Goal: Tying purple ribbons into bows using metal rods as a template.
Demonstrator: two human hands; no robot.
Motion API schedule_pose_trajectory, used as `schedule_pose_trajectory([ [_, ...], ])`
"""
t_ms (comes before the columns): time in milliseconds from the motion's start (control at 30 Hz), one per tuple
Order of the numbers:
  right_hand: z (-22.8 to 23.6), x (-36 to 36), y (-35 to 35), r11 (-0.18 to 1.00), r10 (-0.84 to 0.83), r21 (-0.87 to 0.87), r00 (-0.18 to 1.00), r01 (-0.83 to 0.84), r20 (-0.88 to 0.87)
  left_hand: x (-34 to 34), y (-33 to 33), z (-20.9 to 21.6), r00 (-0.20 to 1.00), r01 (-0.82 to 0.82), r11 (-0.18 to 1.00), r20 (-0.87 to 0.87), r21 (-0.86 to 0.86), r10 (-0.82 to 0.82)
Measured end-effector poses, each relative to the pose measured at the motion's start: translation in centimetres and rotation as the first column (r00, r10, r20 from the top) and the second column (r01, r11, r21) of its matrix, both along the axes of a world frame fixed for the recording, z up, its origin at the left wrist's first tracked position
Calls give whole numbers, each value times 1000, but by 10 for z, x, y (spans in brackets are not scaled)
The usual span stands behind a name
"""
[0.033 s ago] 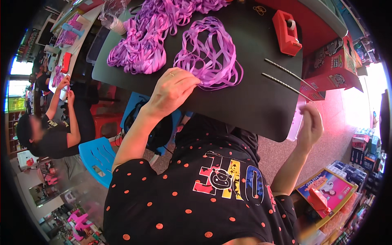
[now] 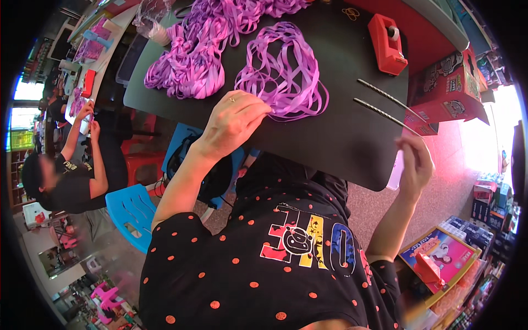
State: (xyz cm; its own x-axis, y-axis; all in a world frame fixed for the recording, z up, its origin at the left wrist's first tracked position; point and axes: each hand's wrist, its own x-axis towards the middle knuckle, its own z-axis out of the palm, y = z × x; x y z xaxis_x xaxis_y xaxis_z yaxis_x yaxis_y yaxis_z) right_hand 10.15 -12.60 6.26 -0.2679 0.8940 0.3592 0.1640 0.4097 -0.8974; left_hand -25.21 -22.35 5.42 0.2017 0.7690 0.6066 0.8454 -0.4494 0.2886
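"Purple shiny ribbon bundle (image 2: 287, 91), loosely looped, lies near the middle of the black, round-cornered table (image 2: 346, 143), and the left hand (image 2: 232, 124) has thumb and fingertips pinched on its edge!"

"And the right hand (image 2: 416, 159)?"

"Off the table's right edge, fingers curled in the air. Whether they hold anything, I can't tell."

"So where's the trouble?"

"Crossed strands! One hard tug from that pinch could draw them into a knot, and too slack a pinch could let the edge slip away."

"What about the big heap of purple ribbon (image 2: 195, 60), on the table's far left?"

"Close to the bundle, so loose loops could snag and drag it along."

"And those two twisted silver metal rods (image 2: 388, 117)?"

"They seem to reach past the table's right edge, by that hand; a careless knuckle could knock them askew."
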Motion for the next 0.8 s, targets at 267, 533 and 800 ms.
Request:
schedule_pose_trajectory([
  [267, 59, -137, 34, 780, 415, 331, 834, -532, 362, -2, -2, 3, 997, -53, 991, 63, 120, 45],
  [533, 30, -166, 38, 639, 572, 184, 621, -747, 536, 3, 6, 4, 953, -151, 987, 275, 60, 130],
  [800, 29, -167, 40, 739, 674, -292, 673, -608, 305, 3, 19, 10, 976, -38, 999, 214, 37, 29],
])
